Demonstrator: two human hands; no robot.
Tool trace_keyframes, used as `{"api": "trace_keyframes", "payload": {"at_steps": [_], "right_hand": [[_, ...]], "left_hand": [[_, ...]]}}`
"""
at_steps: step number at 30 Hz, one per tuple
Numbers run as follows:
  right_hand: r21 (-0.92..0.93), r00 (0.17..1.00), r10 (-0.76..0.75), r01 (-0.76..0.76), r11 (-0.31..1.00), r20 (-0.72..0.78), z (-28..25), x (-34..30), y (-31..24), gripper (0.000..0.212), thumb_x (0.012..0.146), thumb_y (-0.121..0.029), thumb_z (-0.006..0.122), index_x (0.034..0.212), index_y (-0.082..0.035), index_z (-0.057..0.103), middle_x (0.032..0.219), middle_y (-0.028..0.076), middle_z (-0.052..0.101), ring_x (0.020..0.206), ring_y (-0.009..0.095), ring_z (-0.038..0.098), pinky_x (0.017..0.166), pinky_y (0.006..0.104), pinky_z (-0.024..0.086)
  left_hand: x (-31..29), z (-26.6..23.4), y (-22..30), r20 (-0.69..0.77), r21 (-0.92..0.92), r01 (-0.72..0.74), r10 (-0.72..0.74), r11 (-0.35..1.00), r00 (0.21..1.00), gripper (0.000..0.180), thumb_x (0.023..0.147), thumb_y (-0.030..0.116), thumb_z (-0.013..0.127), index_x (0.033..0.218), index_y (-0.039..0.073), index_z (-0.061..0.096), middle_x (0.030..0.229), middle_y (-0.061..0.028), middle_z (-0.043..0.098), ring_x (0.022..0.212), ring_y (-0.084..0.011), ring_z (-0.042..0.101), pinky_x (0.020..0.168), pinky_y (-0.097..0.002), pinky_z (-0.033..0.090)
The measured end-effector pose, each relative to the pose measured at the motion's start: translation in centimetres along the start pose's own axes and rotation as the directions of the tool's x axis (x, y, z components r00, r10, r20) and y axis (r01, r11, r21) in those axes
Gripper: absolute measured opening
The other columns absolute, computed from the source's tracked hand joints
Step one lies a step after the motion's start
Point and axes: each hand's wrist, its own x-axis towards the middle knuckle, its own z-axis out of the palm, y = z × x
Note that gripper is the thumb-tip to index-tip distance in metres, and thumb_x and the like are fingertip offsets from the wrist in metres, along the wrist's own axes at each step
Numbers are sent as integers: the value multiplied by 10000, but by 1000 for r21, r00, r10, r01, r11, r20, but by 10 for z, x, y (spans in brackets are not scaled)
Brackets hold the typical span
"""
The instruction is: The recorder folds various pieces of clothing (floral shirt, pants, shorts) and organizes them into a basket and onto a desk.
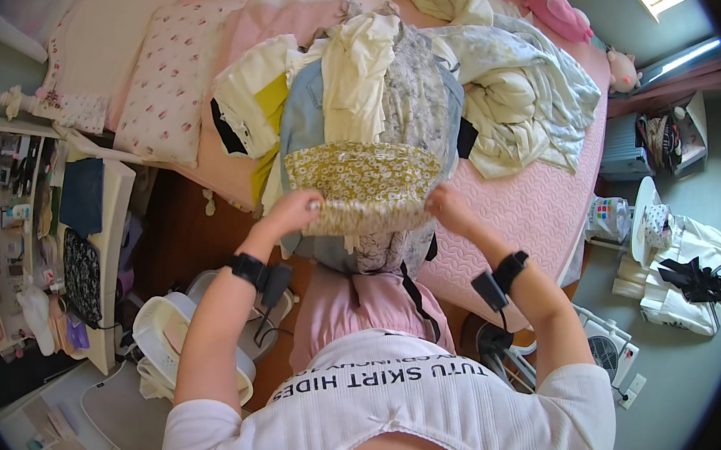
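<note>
Over the near side of the pink bed (pixel 544 214), a mustard floral garment (pixel 364 170) is lying across the top of a heap of clothes (pixel 302 108), its paler near edge facing the person. The hands are working well apart from each other: the left hand (pixel 296 209) is gripping the cloth near its left corner, and the right hand (pixel 452 205) is pinching it at the right — though how much fabric each is gathering is hard to tell, the fingers showing so small. The cloth is sagging and rippling between them, so it is probably behaving as something light, thin and soft, with no stiffness of its own to keep it flat. It is not looking fragile; creasing and slumping are seeming the likelier troubles. The two near corners are offering the surest hold, since spreading the grip that way is keeping the edge fairly straight — a single pinch mid-edge would probably be leaving both sides drooping. Beneath it, a cream garment (pixel 354 76) and a grey patterned garment (pixel 418 87) are lying loosely, so a deep grip would be risking catching their fabric too.
</note>
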Motion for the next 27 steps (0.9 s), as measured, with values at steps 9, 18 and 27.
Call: {"api": "trace_keyframes", "payload": {"at_steps": [9, 18, 27], "right_hand": [[287, 931, 336, -286, 914, -142, 56, 44, 67, 480, 732, -202, 616, 1099, 27, 407, 971, 183, 530, 831, 273, 549, 729, 357, 441], [729, 565, 481, -622, -286, 670, 149, -13, 59, 661, 743, -439, 581, 1173, 1, 339, 1182, 160, 400, 1045, 265, 429, 877, 378, 350], [783, 783, 370, -227, -580, 501, 150, 15, 51, 390, 783, -225, 577, 1107, -51, 446, 1088, 77, 500, 1003, 212, 462, 889, 351, 348]], "left_hand": [[47, 35, -77, -569, -249, 346, -426, 904, 703, 599, 631, 239, 685, 1116, 23, 408, 1115, -201, 435, 985, -331, 437, 845, -374, 360], [17, 113, -71, 310, -948, 225, -807, -224, 503, 466, 715, 211, 665, 1111, 83, 455, 1137, -75, 414, 1079, -210, 369, 907, -362, 305], [20, 122, -63, 221, -783, -259, -642, -566, 734, 245, 754, 93, 608, 978, 54, 518, 927, -41, 536, 868, -159, 494, 781, -268, 405]]}}
